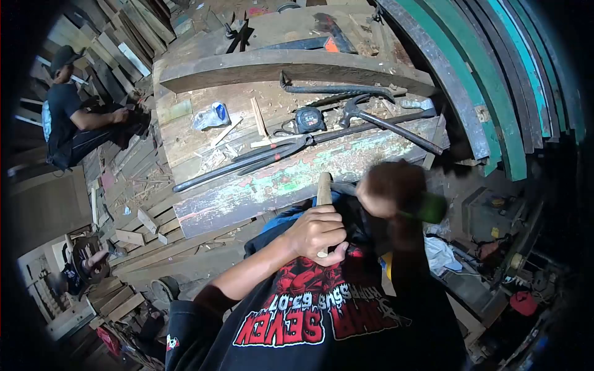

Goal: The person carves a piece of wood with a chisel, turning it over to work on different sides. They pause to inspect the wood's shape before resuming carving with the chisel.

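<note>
My left hand (318,234) is closed around a short, pale wooden stick (324,188), held upright in front of my chest. Its rounded top pokes out above my fingers. Smeared by motion, my right hand (396,188) is to the right of the stick, wrapped round a tool with a green end (432,208). A dark, narrow metal part (344,187) lies between that hand and the stick; whether it belongs to the tool I cannot tell. Just beyond my hands is a plank with worn green and white paint (291,182).
On the workbench are a claw hammer (393,128), a tape measure (309,120), a long metal bar (229,167), a pry bar (334,89) and a crumpled plastic bag (211,117). A thick beam (291,68) crosses behind. Another person (77,111) squats at the left. Painted boards (470,80) lean right.
</note>
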Demonstrator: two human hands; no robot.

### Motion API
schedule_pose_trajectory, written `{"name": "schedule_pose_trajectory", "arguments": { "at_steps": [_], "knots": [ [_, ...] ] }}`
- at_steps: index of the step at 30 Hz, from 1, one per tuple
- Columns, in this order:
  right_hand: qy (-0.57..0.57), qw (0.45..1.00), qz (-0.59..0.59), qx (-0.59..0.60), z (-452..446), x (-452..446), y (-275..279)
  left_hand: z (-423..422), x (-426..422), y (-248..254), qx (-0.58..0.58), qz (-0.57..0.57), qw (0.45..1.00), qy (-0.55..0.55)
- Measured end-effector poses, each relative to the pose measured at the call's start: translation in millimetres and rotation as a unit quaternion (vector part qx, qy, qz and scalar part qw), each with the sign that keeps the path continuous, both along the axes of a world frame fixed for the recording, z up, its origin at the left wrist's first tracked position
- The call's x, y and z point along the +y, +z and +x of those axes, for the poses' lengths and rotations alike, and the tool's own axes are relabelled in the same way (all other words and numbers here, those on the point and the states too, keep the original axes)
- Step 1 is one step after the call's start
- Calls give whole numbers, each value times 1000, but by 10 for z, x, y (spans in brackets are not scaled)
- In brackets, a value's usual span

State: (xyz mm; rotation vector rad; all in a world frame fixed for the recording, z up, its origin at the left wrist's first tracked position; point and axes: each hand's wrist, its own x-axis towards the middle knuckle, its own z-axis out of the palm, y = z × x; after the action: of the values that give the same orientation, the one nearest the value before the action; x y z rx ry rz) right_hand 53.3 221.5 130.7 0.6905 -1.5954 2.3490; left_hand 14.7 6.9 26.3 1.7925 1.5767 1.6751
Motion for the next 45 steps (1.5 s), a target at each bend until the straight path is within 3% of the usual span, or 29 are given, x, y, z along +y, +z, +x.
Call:
{"name": "schedule_pose_trajectory", "arguments": {
  "at_steps": [3,4,5,9,13,16,19,22,26,30,32,36,39,42,45],
  "knots": [
    [104,980,-24,166,-156,228,286,23,24,-38,-10,14,1000,5],
    [63,984,-19,164,-116,151,457,26,21,-34,-12,12,1000,3],
    [75,986,-42,140,-90,143,376,26,20,-31,-13,10,1000,2],
    [-182,981,3,-62,367,-165,-703,-2,3,-23,-5,6,1000,-5],
    [-48,998,-26,21,74,-179,-187,10,-2,-28,-3,6,1000,-1],
    [135,985,30,104,-136,98,445,17,27,-36,-8,3,1000,-1],
    [63,991,-28,115,-133,17,309,15,-4,-40,-8,2,1000,5],
    [-199,970,125,-63,405,-245,-776,13,-10,-62,-8,13,1000,12],
    [-153,987,-23,-49,103,-282,-492,-39,-52,-15,-2,-6,1000,5],
    [23,990,13,138,-125,69,250,-40,-51,2,-15,-8,1000,8],
    [41,991,-7,129,-114,87,392,-27,-33,-7,-16,1,1000,8],
    [-163,984,2,-66,117,-306,-469,2,8,-74,-18,26,999,15],
    [-189,973,78,-105,134,-416,-750,-1,7,-58,-3,32,999,22],
    [-121,992,-2,-46,77,-278,-436,-33,-31,-32,-4,-5,1000,8],
    [-21,993,-47,111,-104,-45,152,-31,16,-68,-3,10,1000,-19]
  ]
}}
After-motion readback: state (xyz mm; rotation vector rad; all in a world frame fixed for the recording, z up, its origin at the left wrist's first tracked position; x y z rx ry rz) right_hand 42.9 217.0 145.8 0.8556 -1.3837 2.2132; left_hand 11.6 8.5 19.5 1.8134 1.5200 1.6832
